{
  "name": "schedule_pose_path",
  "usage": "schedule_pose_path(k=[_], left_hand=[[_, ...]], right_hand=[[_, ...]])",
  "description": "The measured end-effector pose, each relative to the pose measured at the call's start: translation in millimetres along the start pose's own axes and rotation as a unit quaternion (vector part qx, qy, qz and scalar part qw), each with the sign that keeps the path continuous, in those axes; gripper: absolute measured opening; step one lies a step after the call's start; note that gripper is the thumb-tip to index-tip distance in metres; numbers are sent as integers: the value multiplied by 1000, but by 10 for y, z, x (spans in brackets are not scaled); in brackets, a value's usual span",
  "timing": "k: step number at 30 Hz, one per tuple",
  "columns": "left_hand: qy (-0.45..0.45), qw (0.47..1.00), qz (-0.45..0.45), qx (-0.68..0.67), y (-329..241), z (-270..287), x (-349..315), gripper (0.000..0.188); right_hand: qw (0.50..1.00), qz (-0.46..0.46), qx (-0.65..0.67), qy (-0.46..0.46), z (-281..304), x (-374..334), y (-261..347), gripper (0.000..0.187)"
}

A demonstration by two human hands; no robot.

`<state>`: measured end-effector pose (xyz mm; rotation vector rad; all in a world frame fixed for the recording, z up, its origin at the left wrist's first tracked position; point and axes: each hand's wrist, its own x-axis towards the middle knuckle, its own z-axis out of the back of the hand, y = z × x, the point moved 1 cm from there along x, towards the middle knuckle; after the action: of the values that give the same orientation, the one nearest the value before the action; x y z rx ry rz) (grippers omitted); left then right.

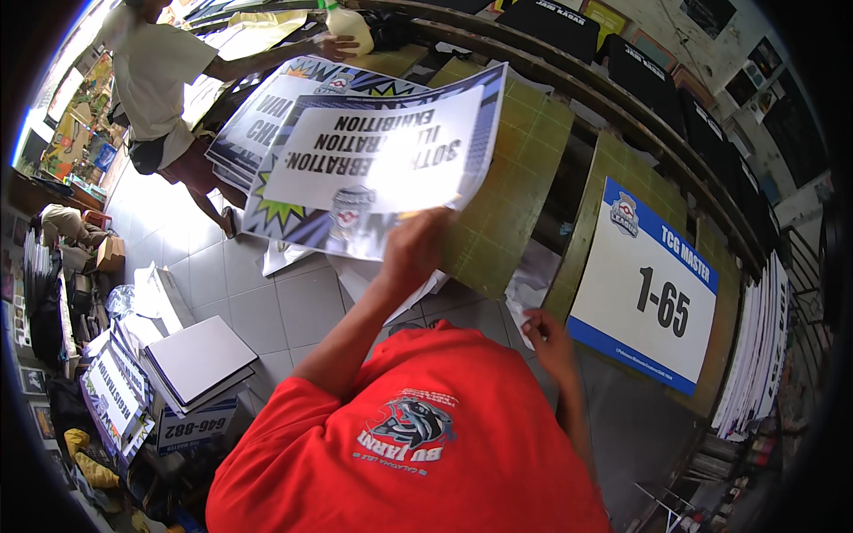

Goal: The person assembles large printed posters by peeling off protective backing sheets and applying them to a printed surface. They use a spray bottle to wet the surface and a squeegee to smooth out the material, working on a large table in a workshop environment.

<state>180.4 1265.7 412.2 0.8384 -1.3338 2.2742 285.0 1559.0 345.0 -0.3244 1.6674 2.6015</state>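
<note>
My left hand point(418, 244) grips the near edge of a large glossy printed sign point(373, 182) with a purple border, starbursts and dark lettering. That sign is lifted and slightly bowed, and light glares off its right half. Beneath and beyond it lie similar printed signs point(244, 129), partly covered. My right hand point(553, 342) is lower down at the table's near side, its fingers closed on the edge of a thin, crumpled white paper point(530, 289). To its right, a blue-and-white sign point(644, 284) with large black characters lies flat on a greenish cutting mat point(613, 169).
Another person point(164, 84) stands at the far left, one hand by a pale bottle point(348, 28). Black cases point(551, 31) line the back. White boards point(755, 346) stand upright at right. Stacked boards point(200, 360) and a printed sign point(115, 395) rest at lower left.
</note>
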Motion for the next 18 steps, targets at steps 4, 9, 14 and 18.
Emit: schedule_pose_path(k=[4, 9, 14, 18], left_hand=[[152, 987, -21, -47, -376, -279, -152, 14], [270, 944, 51, -184, -791, -222, -284, 12], [257, 946, 147, -135, -812, 223, -47, 15], [102, 959, 198, -175, -385, 494, 76, 7]], right_hand=[[957, 166, -207, -117, 263, 286, 625, 40], [901, 272, -288, -174, 411, 645, 1230, 43], [872, 323, -361, -70, 631, 888, 1106, 25], [874, 328, -350, -80, 770, 1013, 1050, 21]])
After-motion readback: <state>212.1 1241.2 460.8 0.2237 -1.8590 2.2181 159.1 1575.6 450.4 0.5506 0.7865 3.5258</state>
